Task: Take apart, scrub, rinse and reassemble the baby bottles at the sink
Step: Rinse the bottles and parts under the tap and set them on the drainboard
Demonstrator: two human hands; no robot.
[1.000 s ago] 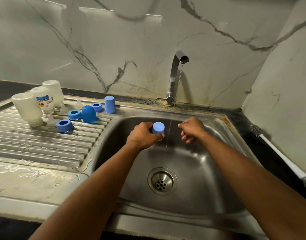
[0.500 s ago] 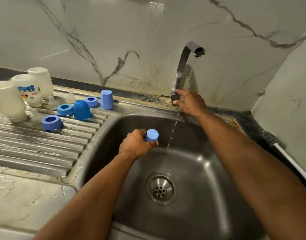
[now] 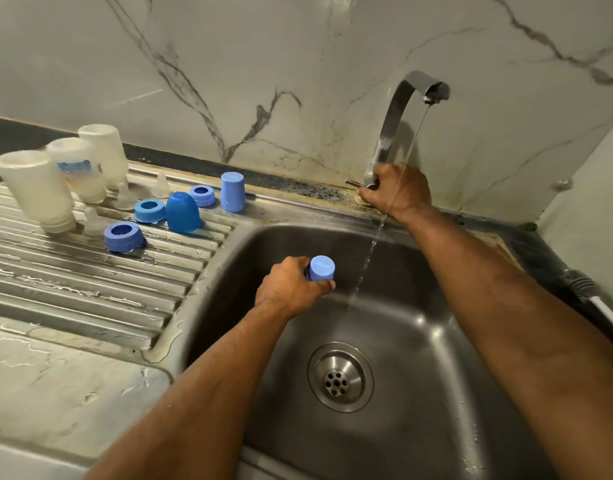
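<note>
From the head camera, the far left bottle (image 3: pixel 34 190) is blurred, and the print on the middle bottle (image 3: pixel 77 169) cannot be read. The clear teats (image 3: pixel 159 185) among the bottles are faint and hard to count. A brush (image 3: pixel 580 284) at the right edge is cut off by the frame, its handle running out of view. The tap lever is hidden under the right hand (image 3: pixel 398 192), and the open end of the blue cap (image 3: pixel 321 268) is covered by the left hand (image 3: pixel 291 289).

The right arm reaches across the sink (image 3: pixel 436 393) to the foot of the tap (image 3: pixel 402 109), its fingers curled round the lever there. A thin stream of water (image 3: pixel 370 247) falls from the spout past that wrist into the basin. The left arm stretches over the basin; its fingers and thumb wrap round the blue cap, closed end up, just left of the stream and apart from it.

On the ribbed draining board (image 3: pixel 90 292) stand three upturned bottles, three blue rings (image 3: pixel 123 237), a dark blue dome cap (image 3: pixel 182 212) and a second light blue cap (image 3: pixel 233 191).
</note>
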